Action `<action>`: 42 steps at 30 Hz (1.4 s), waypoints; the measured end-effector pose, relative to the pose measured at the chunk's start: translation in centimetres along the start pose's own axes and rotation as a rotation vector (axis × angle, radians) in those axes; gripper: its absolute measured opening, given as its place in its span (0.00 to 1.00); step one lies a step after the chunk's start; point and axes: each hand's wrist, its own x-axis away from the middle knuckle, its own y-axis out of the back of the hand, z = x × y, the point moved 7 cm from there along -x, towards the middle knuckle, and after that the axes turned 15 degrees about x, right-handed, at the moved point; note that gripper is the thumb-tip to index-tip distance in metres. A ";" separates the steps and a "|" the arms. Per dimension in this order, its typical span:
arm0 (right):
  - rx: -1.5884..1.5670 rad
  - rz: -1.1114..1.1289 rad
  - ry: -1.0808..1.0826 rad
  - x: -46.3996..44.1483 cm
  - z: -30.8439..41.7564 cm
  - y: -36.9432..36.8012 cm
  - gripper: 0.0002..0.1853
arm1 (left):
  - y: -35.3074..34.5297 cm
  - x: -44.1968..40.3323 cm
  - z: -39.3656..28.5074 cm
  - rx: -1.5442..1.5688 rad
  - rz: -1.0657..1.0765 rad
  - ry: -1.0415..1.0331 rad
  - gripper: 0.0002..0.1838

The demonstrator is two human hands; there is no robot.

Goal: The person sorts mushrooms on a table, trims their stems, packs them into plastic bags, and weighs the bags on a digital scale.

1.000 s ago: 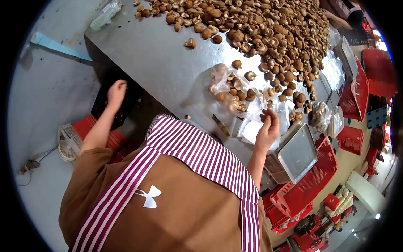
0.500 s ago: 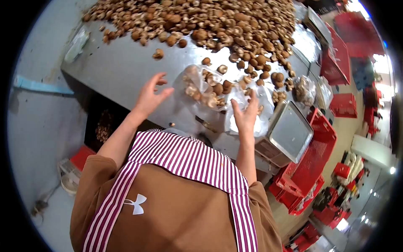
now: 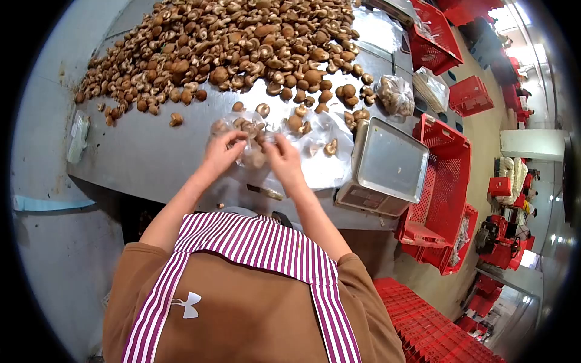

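Observation:
A clear plastic bag [image 3: 252, 158] with shiitake mushrooms in it sits on the metal table, blurred a little by motion. My left hand [image 3: 221, 151] is at the bag's left side, fingers curled and pinching its edge. On the other side my right hand [image 3: 284, 160] grips the bag's right edge with bent fingers. Just right of it, loose mushrooms [image 3: 295, 123] lie on spread plastic bags [image 3: 327, 166]. A knife [image 3: 265, 192] with a dark handle lies below the bag, close to my apron.
A large heap of mushrooms [image 3: 242, 45] covers the back of the metal table [image 3: 142, 154]. At right stand a scale with a metal tray [image 3: 392, 160], a filled bag [image 3: 396, 95] and red crates [image 3: 445, 175]. More red crates [image 3: 423, 320] stand on the floor.
Both hands came together onto the mushroom bag from an open, spread position. My view turned, so the table and scale appear shifted left.

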 end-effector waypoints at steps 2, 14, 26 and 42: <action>0.231 0.003 0.105 0.2 1.7 -1.5 0.23 | -1.5 -0.4 1.9 0.208 0.085 -0.034 0.14; -0.452 0.160 0.037 -6.5 5.7 4.9 0.10 | 2.1 5.2 -0.5 0.434 -0.301 -0.023 0.12; -0.231 -0.477 0.167 -17.5 4.2 27.4 0.12 | 5.0 7.8 9.9 0.371 -0.516 0.117 0.12; 0.358 -0.414 0.117 -11.5 -0.3 15.9 0.20 | 25.4 6.7 13.2 -0.040 -1.102 0.063 0.20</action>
